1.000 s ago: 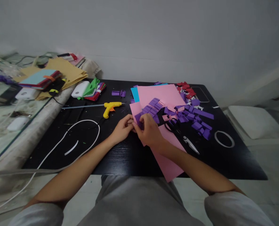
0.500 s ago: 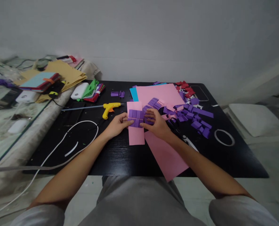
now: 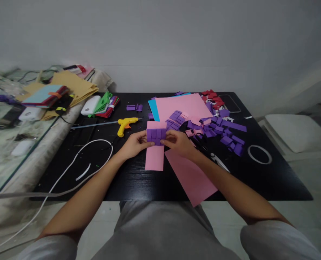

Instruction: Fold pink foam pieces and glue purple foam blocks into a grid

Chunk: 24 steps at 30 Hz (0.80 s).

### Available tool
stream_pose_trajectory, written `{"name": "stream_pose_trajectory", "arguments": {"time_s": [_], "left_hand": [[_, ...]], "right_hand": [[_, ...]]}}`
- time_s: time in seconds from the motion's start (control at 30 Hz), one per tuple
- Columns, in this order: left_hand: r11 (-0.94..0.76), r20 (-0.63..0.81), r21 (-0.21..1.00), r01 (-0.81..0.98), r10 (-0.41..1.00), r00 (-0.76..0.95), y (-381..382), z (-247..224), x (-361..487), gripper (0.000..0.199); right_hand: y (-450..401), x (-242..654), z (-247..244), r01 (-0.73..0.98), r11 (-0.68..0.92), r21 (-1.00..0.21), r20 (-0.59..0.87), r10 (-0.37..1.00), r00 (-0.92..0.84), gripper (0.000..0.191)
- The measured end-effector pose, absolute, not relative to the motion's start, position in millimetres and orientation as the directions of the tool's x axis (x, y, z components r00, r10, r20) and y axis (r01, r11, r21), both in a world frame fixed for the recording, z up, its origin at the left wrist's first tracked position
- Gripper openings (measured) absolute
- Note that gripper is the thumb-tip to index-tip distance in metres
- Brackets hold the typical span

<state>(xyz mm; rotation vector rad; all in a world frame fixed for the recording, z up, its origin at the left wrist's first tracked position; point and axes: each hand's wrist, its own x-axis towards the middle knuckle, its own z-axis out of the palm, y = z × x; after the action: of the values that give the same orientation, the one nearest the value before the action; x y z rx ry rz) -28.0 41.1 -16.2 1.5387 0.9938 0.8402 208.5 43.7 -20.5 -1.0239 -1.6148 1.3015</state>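
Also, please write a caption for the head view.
Two hands hold a purple folded-paper piece above a pink strip at a black table.

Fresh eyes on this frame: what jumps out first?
Probably the purple folded-paper panel, pinched between the left hand and right hand over a pink strip at the middle of the black table. Next, the bright yellow glue gun lying left of the hands, then the loose heap of purple pieces to their right.

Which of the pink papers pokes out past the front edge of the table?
The pink sheet partly under the right forearm; only its corner sticks out beyond the black table.
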Motion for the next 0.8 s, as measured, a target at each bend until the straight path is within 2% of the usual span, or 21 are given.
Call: {"name": "stream_pose_trajectory", "arguments": {"time_s": [0.17, 0.3, 0.53, 0.67, 0.8], "left_hand": [[-0.233, 0.014, 0.859, 0.457, 0.901, 0.433, 38.4, -13.7, -35.7, 0.032], [-0.319, 0.033, 0.781, 0.538, 0.88, 0.474, 32.7, -9.1, -40.1, 0.028], [-0.358, 0.081, 0.759, 0.543, 0.881, 0.467, 24.0, -13.1, -47.7, 0.027], [-0.372, 0.133, 0.785, 0.495, 0.882, 0.453, 21.5, -17.4, -47.5, 0.034], [-0.381, 0.165, 0.795, 0.472, 0.885, 0.436, 22.0, -19.5, -46.5, 0.031]], "right_hand": [[37.8, 206.3, -22.6, 0.059, 0.189, -0.98, 0.142, 0.88, -0.454, 0.04], [32.0, 200.7, -27.5, 0.189, 0.268, -0.945, 0.156, 0.875, -0.458, 0.033], [26.4, 194.0, -32.9, 0.434, 0.401, -0.806, 0.152, 0.851, -0.504, 0.012], [24.2, 192.6, -36.6, 0.454, 0.437, -0.776, 0.185, 0.847, -0.499, 0.012], [23.0, 191.5, -40.6, 0.448, 0.437, -0.78, 0.201, 0.853, -0.482, 0.013]]}}
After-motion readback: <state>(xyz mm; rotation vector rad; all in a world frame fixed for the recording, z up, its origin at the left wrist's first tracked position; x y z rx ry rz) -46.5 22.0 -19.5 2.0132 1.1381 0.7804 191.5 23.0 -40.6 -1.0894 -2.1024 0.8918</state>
